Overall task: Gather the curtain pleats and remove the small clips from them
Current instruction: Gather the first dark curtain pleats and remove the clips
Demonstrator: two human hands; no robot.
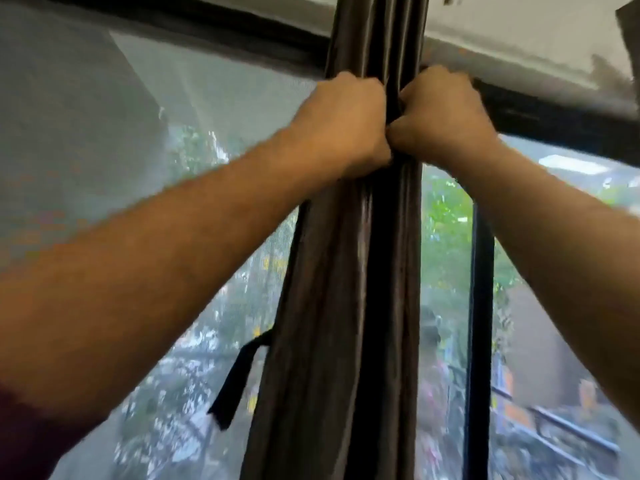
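Left hand (pixel 346 119), as I read it from the head view, is curled round the left side of the gathered dark brown satin curtain (pixel 349 289); right hand (pixel 445 116) grips the right side, knuckles touching the left hand's. Curtain pleats hang bunched at centre, just below the dark window frame (pixel 554 123). Small clips: I cannot make any out. A black fabric tie-back strap (pixel 235 382) dangles at the curtain's lower left. Blurred green foliage (pixel 445 216) shows far beyond the glass.
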